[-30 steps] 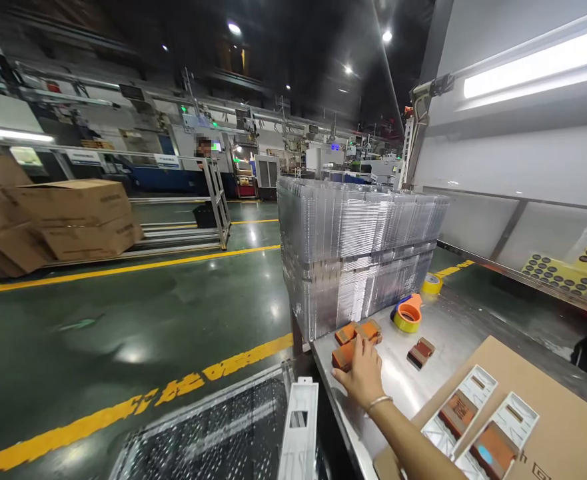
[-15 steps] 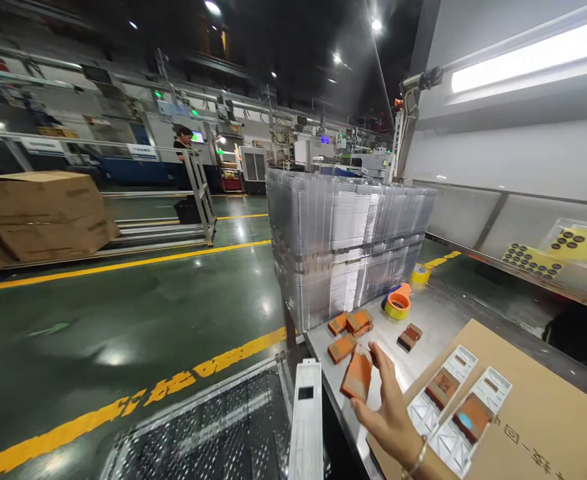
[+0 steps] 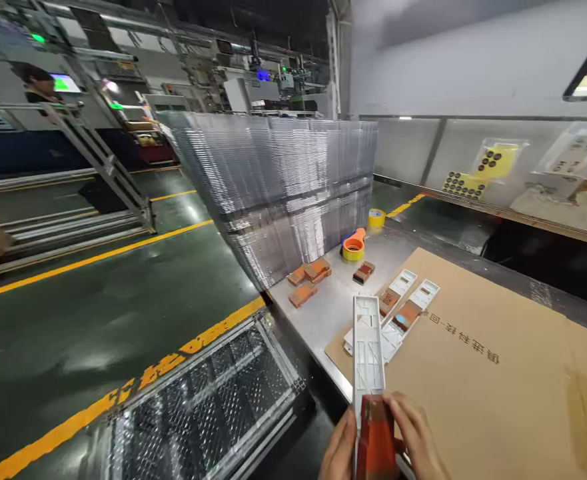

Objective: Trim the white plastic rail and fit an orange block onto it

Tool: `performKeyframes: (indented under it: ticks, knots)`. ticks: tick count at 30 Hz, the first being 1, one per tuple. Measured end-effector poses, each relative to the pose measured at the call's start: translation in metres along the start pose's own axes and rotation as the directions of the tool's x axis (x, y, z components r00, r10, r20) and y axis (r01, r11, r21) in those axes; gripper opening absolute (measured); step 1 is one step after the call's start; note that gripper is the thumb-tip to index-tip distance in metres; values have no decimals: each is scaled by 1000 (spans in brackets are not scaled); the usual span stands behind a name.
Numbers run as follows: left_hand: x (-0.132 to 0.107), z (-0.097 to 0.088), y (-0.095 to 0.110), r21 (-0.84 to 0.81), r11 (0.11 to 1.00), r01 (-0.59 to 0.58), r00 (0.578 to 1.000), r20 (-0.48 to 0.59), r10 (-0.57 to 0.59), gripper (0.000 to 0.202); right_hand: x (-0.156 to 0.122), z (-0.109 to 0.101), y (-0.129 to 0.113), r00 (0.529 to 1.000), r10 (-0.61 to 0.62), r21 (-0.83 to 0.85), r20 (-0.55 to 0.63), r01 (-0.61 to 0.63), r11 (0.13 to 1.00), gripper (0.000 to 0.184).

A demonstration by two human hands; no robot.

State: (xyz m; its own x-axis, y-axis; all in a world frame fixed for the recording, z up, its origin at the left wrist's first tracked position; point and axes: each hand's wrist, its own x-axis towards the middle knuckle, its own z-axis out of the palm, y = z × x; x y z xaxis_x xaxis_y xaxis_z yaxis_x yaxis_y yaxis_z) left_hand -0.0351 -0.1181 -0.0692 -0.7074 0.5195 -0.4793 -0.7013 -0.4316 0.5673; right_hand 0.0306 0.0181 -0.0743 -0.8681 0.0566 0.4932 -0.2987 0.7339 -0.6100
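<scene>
My left hand [image 3: 340, 452] and my right hand [image 3: 416, 440] are together at the bottom edge, on either side of an orange-brown block [image 3: 376, 437]. The block sits at the near end of a long white plastic tray [image 3: 368, 337] that points away from me over the table's edge. My right hand's fingers grip the block. My left hand is against the tray's near end and the block's left side. Two more white trays with brown blocks in them [image 3: 404, 303] lie on a cardboard sheet [image 3: 478, 380].
Several loose orange blocks [image 3: 307, 279] and a brown one [image 3: 364, 271] lie on the metal table [image 3: 323, 313]. Behind them are an orange-yellow tape roll [image 3: 353, 248], a yellow roll [image 3: 376, 217] and a tall stack of clear trays [image 3: 283, 180]. A mesh cart [image 3: 208, 413] is lower left, and a person [image 3: 36, 80] is far left.
My right hand has carried one orange block from the table back toward me. The white tray has swung in over the table's edge, both hands now meet at its near end, and my view has dropped and turned right.
</scene>
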Motion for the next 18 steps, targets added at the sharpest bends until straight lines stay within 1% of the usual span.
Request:
performKeyframes:
  ticks: [4,6,8,10,12,15,18]
  knots:
    - [-9,19,-16,169,980,-104,993,-31,111,41,-24,-1,-5,993,19,-100,-118,-31,994,55]
    - [-14,27,-23,181,974,-134,990,-4,137,41,-32,-4,-5,983,53,-112,-177,-74,991,54]
    - [-17,34,-30,180,970,-161,987,35,158,41,-38,-10,-6,974,87,-101,-210,-110,989,54]
    - [-18,38,-35,205,967,-151,988,67,140,42,-43,-17,-6,973,100,-87,-209,-120,989,54]
    - [-19,40,-39,245,960,-138,990,71,125,44,-47,-26,-7,976,102,-82,-194,-119,990,55]
    - [-20,43,-44,259,954,-153,987,93,133,46,-51,-37,-8,975,118,-81,-188,-135,988,61]
    - [-22,48,-47,227,956,-185,972,188,143,42,-52,-44,-9,970,142,-61,-198,-156,986,65]
